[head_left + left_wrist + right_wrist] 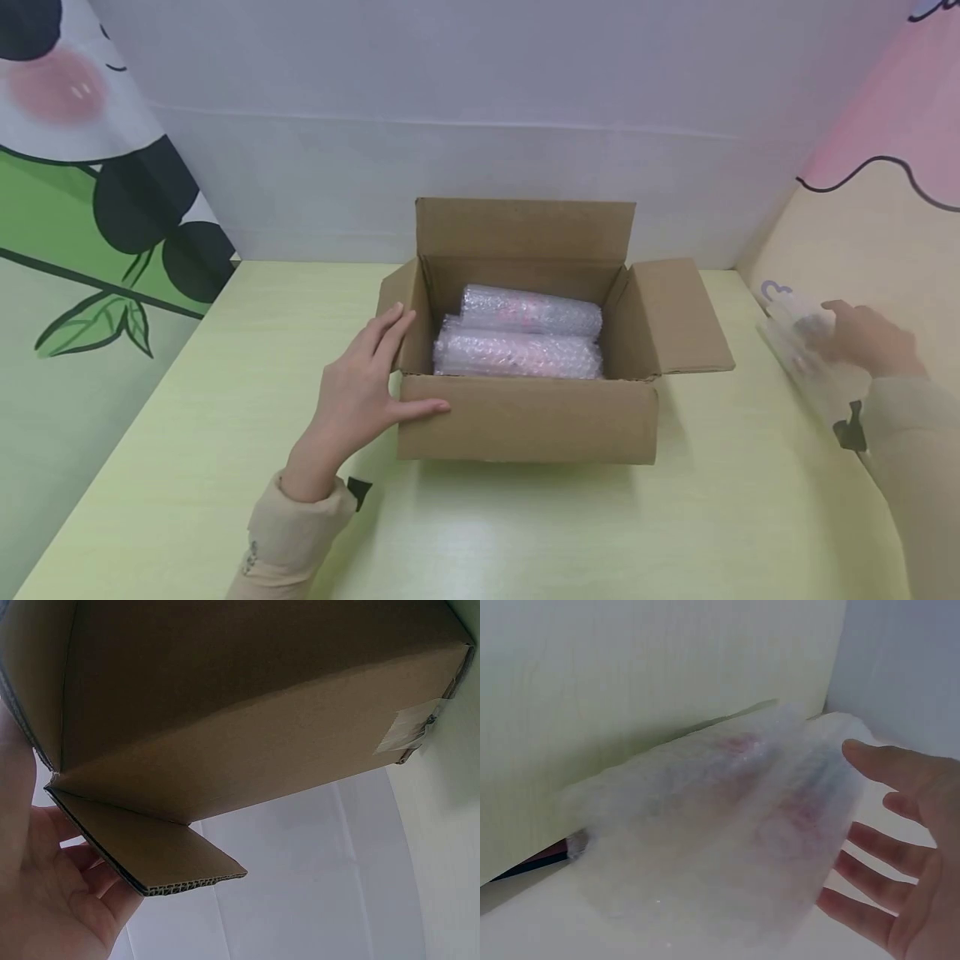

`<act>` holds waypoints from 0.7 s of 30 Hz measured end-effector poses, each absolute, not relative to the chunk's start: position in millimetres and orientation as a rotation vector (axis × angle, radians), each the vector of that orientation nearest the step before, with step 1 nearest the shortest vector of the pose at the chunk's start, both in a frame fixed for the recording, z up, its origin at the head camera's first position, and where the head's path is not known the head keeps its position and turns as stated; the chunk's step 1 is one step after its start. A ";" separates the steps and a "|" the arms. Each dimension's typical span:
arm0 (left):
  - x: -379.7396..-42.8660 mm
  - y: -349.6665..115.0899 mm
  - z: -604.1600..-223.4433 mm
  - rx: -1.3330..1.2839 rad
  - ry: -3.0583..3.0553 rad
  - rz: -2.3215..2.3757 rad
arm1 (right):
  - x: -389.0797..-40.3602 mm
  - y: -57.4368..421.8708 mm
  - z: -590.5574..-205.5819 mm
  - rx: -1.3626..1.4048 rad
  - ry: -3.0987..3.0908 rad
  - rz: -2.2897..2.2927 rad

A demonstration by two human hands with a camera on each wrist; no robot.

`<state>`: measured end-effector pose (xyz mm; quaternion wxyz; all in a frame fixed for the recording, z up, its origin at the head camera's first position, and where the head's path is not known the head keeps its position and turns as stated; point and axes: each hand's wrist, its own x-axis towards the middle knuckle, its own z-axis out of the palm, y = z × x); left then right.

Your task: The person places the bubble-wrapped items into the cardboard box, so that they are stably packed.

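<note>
An open cardboard box stands in the middle of the table, its flaps folded outward. Clear bubble-wrapped rolls with pinkish contents lie inside. My left hand rests on the box's near left corner: fairly straight fingers at the left flap, thumb stretched along the front flap. Off the table's right edge, my right hand is blurred beside more bubble wrap. Seen from the right wrist, its spread fingers and thumb stand right at the side of this bubble-wrapped bundle.
The pale yellow table meets a white cloth backdrop behind the box. Cartoon-printed panels line the left and right sides. The box's right flap sticks out over the table. Clear tape shows near the box's bottom edge.
</note>
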<state>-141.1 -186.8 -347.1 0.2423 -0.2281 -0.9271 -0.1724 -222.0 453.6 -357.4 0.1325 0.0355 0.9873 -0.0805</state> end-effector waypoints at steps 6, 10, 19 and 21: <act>-140.9 -186.5 -346.3 -0.630 -2.532 -0.471 | -214.3 468.0 -376.2 0.171 2.895 -0.240; -140.7 -186.7 -346.2 -0.626 -2.533 -0.470 | -213.2 471.9 -380.5 0.164 2.919 -0.224; -140.6 -187.2 -346.0 -0.629 -2.532 -0.474 | -219.3 464.4 -370.2 0.091 2.986 -0.168; -140.6 -187.3 -345.8 -0.631 -2.528 -0.473 | -221.3 458.6 -362.6 0.064 3.012 -0.168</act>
